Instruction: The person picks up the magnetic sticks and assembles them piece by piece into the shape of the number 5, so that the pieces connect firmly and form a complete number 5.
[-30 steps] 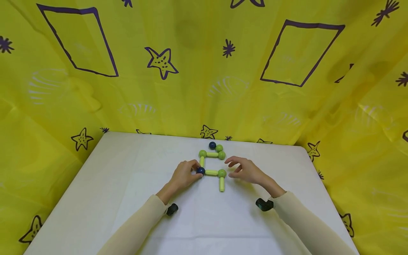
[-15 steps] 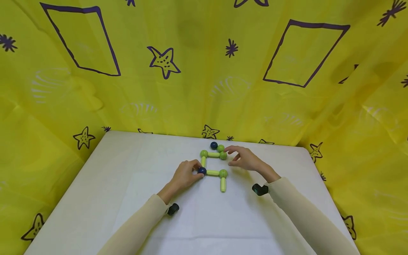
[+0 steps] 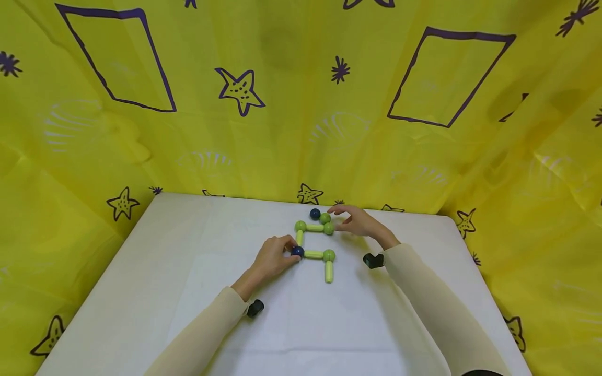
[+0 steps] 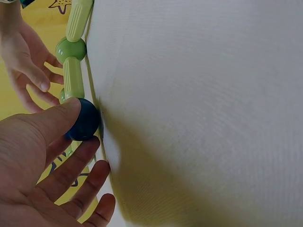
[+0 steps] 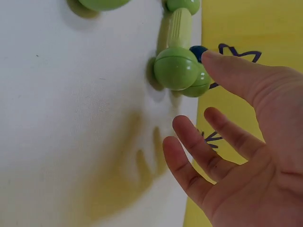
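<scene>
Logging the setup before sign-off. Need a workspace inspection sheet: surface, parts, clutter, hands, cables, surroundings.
Surface: white table, lightly creased near the person.
Parts: four pale green sticks, four green balls, two blue balls; the nearest stick has no ball on its near end.
Clutter: nothing seen.
Left hand: pinches the nearer blue ball.
Right hand: beside the two green balls at back right; contact can't be told.
Cables: nothing seen.
Surroundings: yellow curtain behind and at both sides; black device at each wrist; dark rounded thing at the head view's bottom edge, unclear.
</scene>
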{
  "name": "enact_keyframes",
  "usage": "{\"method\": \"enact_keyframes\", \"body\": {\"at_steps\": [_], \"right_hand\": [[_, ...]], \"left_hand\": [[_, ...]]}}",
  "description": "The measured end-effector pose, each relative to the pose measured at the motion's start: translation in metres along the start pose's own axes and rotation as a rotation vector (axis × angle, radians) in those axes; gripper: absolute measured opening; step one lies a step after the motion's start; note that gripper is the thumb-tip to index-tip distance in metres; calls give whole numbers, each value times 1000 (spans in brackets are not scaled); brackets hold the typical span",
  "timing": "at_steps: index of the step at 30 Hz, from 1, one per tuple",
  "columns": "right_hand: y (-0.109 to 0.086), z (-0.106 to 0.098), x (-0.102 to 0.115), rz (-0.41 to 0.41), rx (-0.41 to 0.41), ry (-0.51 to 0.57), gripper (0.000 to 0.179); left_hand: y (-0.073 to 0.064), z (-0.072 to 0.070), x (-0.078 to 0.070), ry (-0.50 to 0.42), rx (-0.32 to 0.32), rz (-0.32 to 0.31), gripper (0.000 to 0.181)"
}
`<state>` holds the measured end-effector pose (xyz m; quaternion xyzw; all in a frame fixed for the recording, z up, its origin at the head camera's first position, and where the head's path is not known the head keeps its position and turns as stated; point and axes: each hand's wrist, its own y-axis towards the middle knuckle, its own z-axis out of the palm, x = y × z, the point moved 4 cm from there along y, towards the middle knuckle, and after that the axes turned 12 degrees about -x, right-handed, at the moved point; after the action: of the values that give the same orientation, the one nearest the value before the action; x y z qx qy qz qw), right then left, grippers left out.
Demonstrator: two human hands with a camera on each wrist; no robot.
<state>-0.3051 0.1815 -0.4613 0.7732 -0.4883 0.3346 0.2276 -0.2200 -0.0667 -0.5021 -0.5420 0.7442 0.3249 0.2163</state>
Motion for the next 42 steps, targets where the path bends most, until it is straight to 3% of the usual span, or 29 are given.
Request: {"method": "enact_keyframes", "body": {"at_steps": [10, 18, 42], "right_hand": [[24, 8, -9, -15, 43, -10, 42], [32, 10, -10, -99, 79, 34, 37], [37, 16, -20, 0, 15, -23, 31]], "left_hand": [[0, 1, 2, -4, 6, -19, 23], [1, 0, 3, -6, -1, -18, 23], [0, 2, 2, -13, 0, -25, 23]]}}
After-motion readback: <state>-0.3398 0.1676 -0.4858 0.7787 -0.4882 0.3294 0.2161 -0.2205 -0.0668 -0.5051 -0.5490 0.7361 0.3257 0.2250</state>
